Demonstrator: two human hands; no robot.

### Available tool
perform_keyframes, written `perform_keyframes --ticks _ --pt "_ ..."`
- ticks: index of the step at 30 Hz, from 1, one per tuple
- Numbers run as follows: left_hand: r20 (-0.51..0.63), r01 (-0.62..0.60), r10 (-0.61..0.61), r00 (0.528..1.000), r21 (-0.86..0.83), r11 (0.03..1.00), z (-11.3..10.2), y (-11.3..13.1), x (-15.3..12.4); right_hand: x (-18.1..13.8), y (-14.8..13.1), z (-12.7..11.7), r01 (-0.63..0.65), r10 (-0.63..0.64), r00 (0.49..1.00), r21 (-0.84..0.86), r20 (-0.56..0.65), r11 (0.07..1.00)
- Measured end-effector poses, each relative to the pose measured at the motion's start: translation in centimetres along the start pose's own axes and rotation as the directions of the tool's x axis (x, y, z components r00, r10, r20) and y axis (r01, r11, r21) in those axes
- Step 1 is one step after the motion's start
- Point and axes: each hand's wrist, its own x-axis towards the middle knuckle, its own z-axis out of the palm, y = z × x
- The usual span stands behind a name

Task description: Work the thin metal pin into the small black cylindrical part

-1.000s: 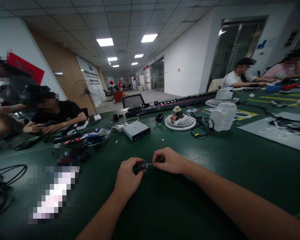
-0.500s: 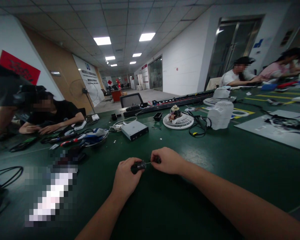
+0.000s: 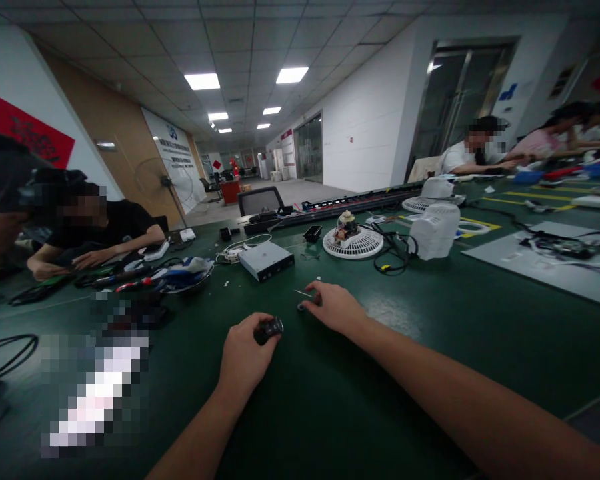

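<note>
My left hand [image 3: 247, 350] is closed around a short, dark cylindrical part [image 3: 269, 329] with a shiny end that faces right; I cannot make out its exact kind. To the right and slightly farther off, my right hand [image 3: 337, 307] pinches a thin metal rod [image 3: 303, 293], which points left from the fingers. A small dark round piece [image 3: 301, 307] shows at the thumb tip; whether it is held or lies on the table is unclear. Both hands are low over the green table [image 3: 300, 413], with a gap between them.
Beyond my hands are a disc drive [image 3: 267, 260], a small black tray [image 3: 313, 233], a white fan grille with a motor [image 3: 353, 243] and a white housing [image 3: 435, 232]. A grey board [image 3: 545, 267] lies right. A co-worker [image 3: 110, 227] sits left, near tools and cables.
My right hand has moved up and away from the dark cylinder, taking the thin rod away from its end. My left hand still holds the cylinder and has turned it slightly.
</note>
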Motion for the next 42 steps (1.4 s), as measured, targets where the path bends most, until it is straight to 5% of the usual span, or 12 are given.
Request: perform_keyframes --ticks 9,14,22,31,42 --pt "0.057 0.019 -0.019 0.998 0.004 1.000 0.1 -0.1 0.0 -0.4 -1.3 0.2 0.108 -0.093 0.984 -0.096 0.154 0.989" --pt "0.050 0.001 -0.001 0.999 0.012 1.000 0.3 -0.1 -0.1 -1.4 -2.3 -0.6 0.088 -0.104 0.990 0.155 0.094 0.984" --pt "0.045 -0.029 0.028 0.999 0.022 0.999 0.1 0.6 -0.3 -1.4 -2.4 0.4 0.125 -0.163 0.986 0.540 0.022 0.832" --pt "0.059 -0.079 0.078 0.995 0.021 0.997 0.0 0.9 -0.5 -1.5 -2.3 0.3 0.183 -0.186 0.981 0.554 -0.052 0.812" --pt "0.057 -0.161 0.161 0.985 -0.011 0.987 0.0 0.7 -0.4 -1.6 -2.3 0.0 0.169 -0.207 0.977 0.416 0.048 0.894"
